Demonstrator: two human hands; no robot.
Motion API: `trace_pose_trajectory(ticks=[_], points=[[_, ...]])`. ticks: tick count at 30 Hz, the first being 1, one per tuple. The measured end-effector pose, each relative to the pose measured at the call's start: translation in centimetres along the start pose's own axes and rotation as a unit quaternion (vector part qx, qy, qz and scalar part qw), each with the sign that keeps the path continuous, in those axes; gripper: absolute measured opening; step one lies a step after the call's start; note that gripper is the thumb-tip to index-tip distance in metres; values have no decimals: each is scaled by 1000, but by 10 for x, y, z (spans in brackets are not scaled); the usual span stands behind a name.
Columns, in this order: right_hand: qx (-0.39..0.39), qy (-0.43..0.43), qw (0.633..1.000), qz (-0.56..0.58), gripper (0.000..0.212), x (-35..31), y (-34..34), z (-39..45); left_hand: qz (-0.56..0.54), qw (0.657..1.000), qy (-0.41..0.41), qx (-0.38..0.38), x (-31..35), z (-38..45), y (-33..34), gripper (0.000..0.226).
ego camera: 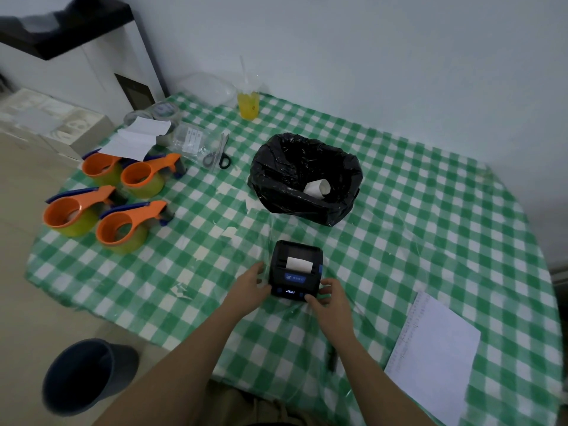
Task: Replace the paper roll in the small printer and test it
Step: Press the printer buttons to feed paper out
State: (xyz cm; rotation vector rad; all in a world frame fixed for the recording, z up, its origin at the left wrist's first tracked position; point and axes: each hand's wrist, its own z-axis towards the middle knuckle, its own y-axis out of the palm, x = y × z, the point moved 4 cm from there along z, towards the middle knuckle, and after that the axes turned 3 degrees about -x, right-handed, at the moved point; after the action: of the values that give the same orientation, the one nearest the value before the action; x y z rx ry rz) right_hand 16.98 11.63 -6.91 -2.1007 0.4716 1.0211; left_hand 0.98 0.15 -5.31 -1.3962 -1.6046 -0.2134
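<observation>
A small black printer [295, 272] with blue buttons and a lit display stands on the green checked table [415, 210]. A white strip of paper [298, 263] sticks out of its top slot. My left hand [250, 285] rests against the printer's left side with fingers apart. My right hand [330, 298] grips the printer's front right corner, a finger on the front edge by the buttons. A white paper roll [318, 187] lies inside the black bin bag [304, 179] behind the printer.
Several orange tape dispensers [123, 207] stand at the left. Scissors [219, 155], clear tape rolls, a plastic packet and loose paper lie at the back left. A yellow drink cup [248, 104] stands at the far edge. White sheets [433, 355] lie at the right. A dark bucket [83, 376] is on the floor.
</observation>
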Motion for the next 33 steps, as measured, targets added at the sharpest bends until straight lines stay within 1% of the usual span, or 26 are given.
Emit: trace_pose_trajectory(ticks=[4, 8, 16, 22, 29, 33], points=[[-2, -4, 1000, -1, 35, -1, 0, 1, -21, 999, -9, 26, -5, -2, -6, 52], [-5, -1, 1000, 9, 36, -2, 0, 1, -28, 999, -13, 40, -7, -3, -7, 49], [-3, -10, 1000, 5, 35, -1, 1, 2, -36, 998, -9, 49, -6, -4, -5, 44], [-14, -2, 1000, 27, 36, 0, -3, -1, -36, 998, -4, 50, -4, -4, -5, 41], [1, -5, 1000, 28, 25, -6, -11, 1, -42, 998, 2, 48, -2, -3, -5, 38], [3, -17, 999, 32, 24, -13, -15, 3, -38, 998, 6, 53, 2, -4, -5, 37]])
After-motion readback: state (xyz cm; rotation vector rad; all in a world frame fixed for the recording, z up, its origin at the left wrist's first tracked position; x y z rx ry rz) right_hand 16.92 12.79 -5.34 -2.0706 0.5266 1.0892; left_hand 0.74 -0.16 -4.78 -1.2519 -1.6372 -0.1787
